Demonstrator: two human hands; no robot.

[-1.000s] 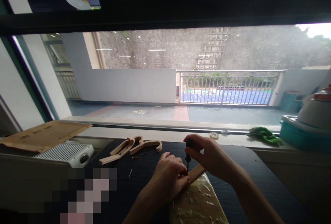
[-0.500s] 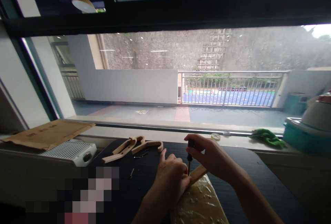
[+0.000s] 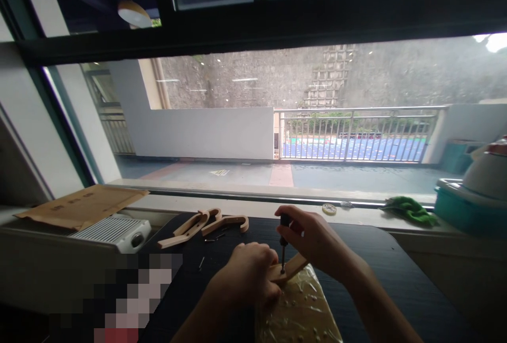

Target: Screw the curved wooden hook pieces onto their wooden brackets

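My right hand (image 3: 307,234) grips the dark handle of a screwdriver (image 3: 283,245), held upright. Its tip meets a hole or screw in a pale wooden hook (image 3: 295,266); which of the two I cannot tell. My left hand (image 3: 253,266) is closed around the left end of that hook, whose far part is hidden by the fingers. Under the hook lies a block wrapped in shiny brown tape (image 3: 299,311). More wooden hooks (image 3: 186,232) rest on the dark table to the left, with several screws (image 3: 214,238) close by.
The dark table (image 3: 372,263) stands against a window sill with a tape roll (image 3: 329,209) and a green cloth (image 3: 410,211). A teal box (image 3: 455,208) is at the right. On the left, a brown paper envelope (image 3: 87,205) lies over a white ridged appliance (image 3: 114,232).
My left hand has shifted left along the hook, uncovering the spot under the screwdriver tip. The screwdriver and my right hand have moved slightly left.
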